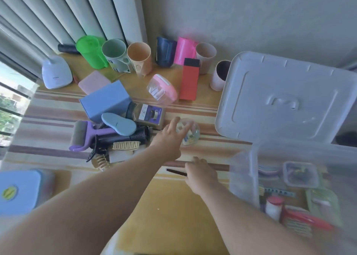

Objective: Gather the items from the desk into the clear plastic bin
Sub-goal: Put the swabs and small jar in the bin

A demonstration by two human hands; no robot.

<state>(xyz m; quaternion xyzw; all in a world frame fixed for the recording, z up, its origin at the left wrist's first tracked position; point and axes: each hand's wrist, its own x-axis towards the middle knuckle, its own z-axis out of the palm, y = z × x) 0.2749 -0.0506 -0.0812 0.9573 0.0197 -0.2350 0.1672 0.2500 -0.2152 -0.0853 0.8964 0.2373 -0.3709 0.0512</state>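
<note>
Clear plastic bin point(249, 169) sits at the right edge of the table point(164, 206), lower right of view; walls translucent, motion-blurred, contents partly legible: a small clear lidded box point(300, 174), a white bottle with red cap point(274, 206), a red-handled tool and a green packet. Bin lid point(280, 98), frosted white with a moulded handle recess, leans up behind the bin. Left hand point(168, 140) reaches over a small clear round container point(190, 132) holding pale bits; fingers spread and straight, grip wide open, touching or just above it, cannot tell which. Right hand point(201, 174) lies low beside the bin's left wall, fingers loosely bent; a thin dark stick point(175, 172) runs to it, but whether the grip holds it cannot be told. Bare yellow table surface near the viewer; striped cloth beyond. Left of the hands, a crowded heap: blue box point(105, 100), labelled jar point(148, 115) on its side (purple label, text unreadable), pale blue oval piece, purple roller point(85, 134), black brush, beige hair clips. Back row along the wall: green jug point(91, 51), 5 cups, navy and pink jugs, red carton point(189, 78), pink-lidded clear jar point(162, 89). Far left: a white device with a small unreadable logo.
</note>
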